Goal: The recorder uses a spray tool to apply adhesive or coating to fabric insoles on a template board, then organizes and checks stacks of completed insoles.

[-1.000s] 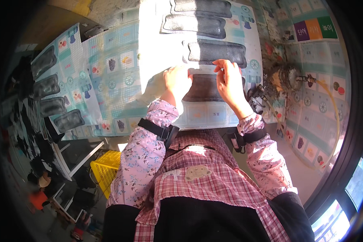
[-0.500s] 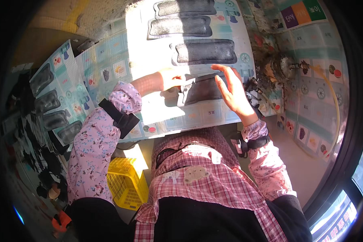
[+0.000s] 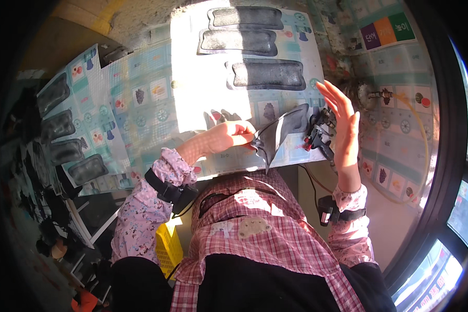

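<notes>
Head view: L hand (image 3: 224, 136) pinches corner of dark grey flat rubbery pad (image 3: 280, 132), lifted off patterned teal-white table sheet (image 3: 156, 104), R hand (image 3: 343, 122) fingers spread, empty, beside black clip tool (image 3: 317, 136).

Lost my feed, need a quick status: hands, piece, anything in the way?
Left hand pinching dark piece, lifted off the mat. Right hand open, raised beside it, holding nothing. Black tool close by the piece.
</notes>
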{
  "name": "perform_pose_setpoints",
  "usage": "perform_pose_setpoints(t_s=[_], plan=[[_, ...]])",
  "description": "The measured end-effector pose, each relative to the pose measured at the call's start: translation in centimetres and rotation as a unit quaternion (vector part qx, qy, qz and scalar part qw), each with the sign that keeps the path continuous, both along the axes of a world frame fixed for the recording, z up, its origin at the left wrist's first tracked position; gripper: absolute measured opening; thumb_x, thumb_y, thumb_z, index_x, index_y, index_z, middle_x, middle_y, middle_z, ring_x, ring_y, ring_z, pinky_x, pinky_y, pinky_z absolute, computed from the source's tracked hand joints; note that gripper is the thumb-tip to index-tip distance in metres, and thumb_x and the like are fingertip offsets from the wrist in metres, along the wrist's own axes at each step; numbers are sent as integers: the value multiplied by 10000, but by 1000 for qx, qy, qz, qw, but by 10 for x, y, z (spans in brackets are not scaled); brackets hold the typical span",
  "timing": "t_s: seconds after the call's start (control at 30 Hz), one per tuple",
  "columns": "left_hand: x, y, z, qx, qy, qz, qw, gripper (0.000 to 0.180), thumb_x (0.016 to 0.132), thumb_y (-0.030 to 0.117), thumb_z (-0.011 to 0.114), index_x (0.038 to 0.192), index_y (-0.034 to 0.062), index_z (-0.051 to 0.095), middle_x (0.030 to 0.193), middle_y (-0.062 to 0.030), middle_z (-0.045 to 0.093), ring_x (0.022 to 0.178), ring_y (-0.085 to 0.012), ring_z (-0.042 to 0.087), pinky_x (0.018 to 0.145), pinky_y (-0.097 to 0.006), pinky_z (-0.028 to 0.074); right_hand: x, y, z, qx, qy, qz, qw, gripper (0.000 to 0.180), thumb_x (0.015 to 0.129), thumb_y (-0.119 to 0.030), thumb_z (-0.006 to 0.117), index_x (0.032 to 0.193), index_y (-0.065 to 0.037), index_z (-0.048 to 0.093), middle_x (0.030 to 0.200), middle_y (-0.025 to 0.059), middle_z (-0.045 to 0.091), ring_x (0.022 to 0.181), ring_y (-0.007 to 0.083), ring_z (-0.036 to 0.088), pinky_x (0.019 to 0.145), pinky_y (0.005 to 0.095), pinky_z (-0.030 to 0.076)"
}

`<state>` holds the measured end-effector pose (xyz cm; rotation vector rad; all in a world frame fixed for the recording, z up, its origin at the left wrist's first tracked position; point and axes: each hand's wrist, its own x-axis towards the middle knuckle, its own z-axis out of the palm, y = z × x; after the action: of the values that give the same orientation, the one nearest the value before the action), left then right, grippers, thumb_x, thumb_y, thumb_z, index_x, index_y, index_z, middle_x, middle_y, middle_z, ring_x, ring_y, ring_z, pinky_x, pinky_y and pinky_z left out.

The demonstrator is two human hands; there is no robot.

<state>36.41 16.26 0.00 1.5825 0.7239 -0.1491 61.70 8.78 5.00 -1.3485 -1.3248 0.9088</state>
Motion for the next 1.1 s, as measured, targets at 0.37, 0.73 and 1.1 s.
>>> perform_pose_setpoints(t_s=[0.37, 0.73, 1.1], plan=[[-112, -18, 54, -177, -276, 288, 900, 253, 892, 256, 519, 1056, 63, 518, 980, 22, 544, 937, -75, 507, 864, -229, 402, -104, -18, -22, -319, 490, -2, 811, 746, 836, -655, 251, 1176, -18, 439, 1162, 163, 506, 1133, 262, 437, 962, 435, 320], [-305, 33, 55, -114, -459, 472, 744, 191, 900, 238, 513, 1033, 102, 496, 1117, 26, 518, 1009, -86, 485, 904, -285, 391, -256, 20, -11, -187, 331, 13, 925, 629, 901, -474, 319, 1315, -2, 288, 1345, 176, 313, 1262, 288, 300, 1029, 432, 272], [-392, 134, 19, -45, -507, 468, 722, 183, 891, 201, 508, 1056, 124, 489, 1070, -37, 539, 1057, -160, 499, 852, -402, 428, -279, -6, -6, -180, 281, -69, 940, 595, 917, -448, 301, 1316, -6, 288, 1315, 175, 355, 1220, 287, 368, 1015, 416, 293]])
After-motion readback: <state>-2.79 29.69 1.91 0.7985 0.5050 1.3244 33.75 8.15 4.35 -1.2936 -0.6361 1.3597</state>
